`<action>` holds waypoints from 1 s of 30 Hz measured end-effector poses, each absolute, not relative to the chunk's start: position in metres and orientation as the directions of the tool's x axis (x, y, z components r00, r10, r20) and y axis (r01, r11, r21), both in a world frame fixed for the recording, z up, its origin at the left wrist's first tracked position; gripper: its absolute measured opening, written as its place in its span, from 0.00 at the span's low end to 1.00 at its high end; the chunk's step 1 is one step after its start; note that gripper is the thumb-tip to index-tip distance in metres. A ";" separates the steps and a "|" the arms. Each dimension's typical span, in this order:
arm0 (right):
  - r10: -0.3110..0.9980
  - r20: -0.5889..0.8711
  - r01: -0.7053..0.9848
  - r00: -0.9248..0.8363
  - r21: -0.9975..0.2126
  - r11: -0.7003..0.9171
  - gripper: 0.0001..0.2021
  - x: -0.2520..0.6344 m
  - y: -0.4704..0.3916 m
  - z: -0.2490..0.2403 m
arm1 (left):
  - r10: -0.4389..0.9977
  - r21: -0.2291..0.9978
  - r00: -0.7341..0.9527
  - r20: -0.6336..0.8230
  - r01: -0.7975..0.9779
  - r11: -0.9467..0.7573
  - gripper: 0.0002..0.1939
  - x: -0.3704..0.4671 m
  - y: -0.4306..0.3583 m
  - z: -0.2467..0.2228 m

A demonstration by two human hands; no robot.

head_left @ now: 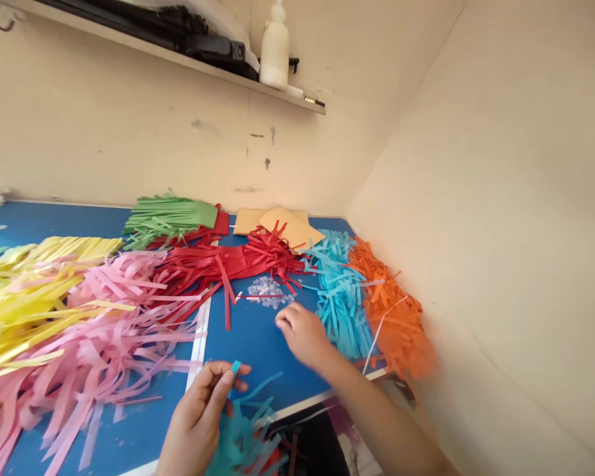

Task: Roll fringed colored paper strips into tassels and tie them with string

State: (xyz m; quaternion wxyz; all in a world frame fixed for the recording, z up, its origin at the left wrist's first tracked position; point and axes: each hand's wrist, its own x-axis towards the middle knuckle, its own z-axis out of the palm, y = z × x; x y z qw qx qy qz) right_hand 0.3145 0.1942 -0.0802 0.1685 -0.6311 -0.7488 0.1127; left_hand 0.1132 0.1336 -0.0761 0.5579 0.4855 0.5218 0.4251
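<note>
White bottle [275,56] on shelf [213,71], hook [0,28], beige wall [129,132]

No readable text or labels.

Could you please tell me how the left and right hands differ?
The left hand pinches a blue strip; the right hand is near the pale pieces, its grip unclear. The left hand is lower in view; the right hand is higher. Both are bare.

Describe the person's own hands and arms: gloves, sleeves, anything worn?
Left hand and right hand: both ungloved, no rings visible. Right forearm: bare, no sleeve, watch or bracelet in view. The left one is mostly out of frame.
</note>
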 end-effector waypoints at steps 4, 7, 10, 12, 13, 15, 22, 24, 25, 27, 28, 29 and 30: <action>0.853 0.427 0.770 -0.300 -0.419 0.480 0.07 0.293 0.147 -0.082 | 0.954 0.960 0.155 -0.256 -0.077 0.270 0.22 0.123 0.129 -0.079; 0.819 0.519 0.661 -0.245 -0.529 0.533 0.11 0.285 0.131 -0.083 | 0.951 0.950 0.154 -0.269 -0.121 0.288 0.20 0.129 0.125 -0.080; 0.871 0.468 0.536 -0.151 -0.701 0.470 0.11 0.285 0.128 -0.079 | 0.964 0.970 0.160 -0.214 -0.082 0.229 0.19 0.128 0.121 -0.081; 0.909 0.409 0.448 -0.079 -0.800 0.399 0.09 0.287 0.126 -0.075 | 0.978 0.989 0.154 -0.145 0.019 0.143 0.19 0.126 0.118 -0.081; 0.927 0.372 0.389 -0.043 -0.849 0.359 0.08 0.288 0.126 -0.073 | 0.980 0.992 0.163 -0.115 0.062 0.106 0.19 0.125 0.117 -0.081; 0.958 0.288 0.247 0.014 -0.929 0.276 0.05 0.289 0.123 -0.070 | 0.978 0.992 0.194 -0.075 0.117 0.053 0.18 0.124 0.115 -0.080; 0.984 0.152 0.079 0.096 -0.986 0.145 0.01 0.289 0.113 -0.074 | 0.970 0.887 0.154 0.188 0.397 -0.235 0.14 0.123 0.116 -0.067; 0.985 0.134 0.093 0.110 -0.988 0.124 0.01 0.288 0.110 -0.075 | 0.941 0.838 0.183 0.283 0.429 -0.336 0.12 0.122 0.119 -0.065; 0.985 0.134 0.101 0.112 -0.987 0.123 0.01 0.288 0.109 -0.074 | 0.926 0.816 0.198 0.321 0.438 -0.377 0.12 0.121 0.121 -0.064; 0.984 0.152 0.127 0.097 -0.982 0.139 0.02 0.289 0.108 -0.073 | 0.890 0.770 0.241 0.386 0.447 -0.455 0.12 0.119 0.124 -0.063; 0.982 0.170 0.150 0.083 -0.976 0.156 0.02 0.290 0.107 -0.072 | 0.871 0.744 0.270 0.410 0.454 -0.491 0.12 0.118 0.125 -0.062; 0.978 0.195 0.180 0.070 -0.967 0.180 0.02 0.290 0.107 -0.071 | 0.851 0.714 0.299 0.433 0.463 -0.525 0.11 0.117 0.126 -0.062; 0.972 0.226 0.216 0.057 -0.954 0.210 0.01 0.290 0.106 -0.069 | 0.831 0.680 0.327 0.451 0.478 -0.557 0.11 0.116 0.127 -0.061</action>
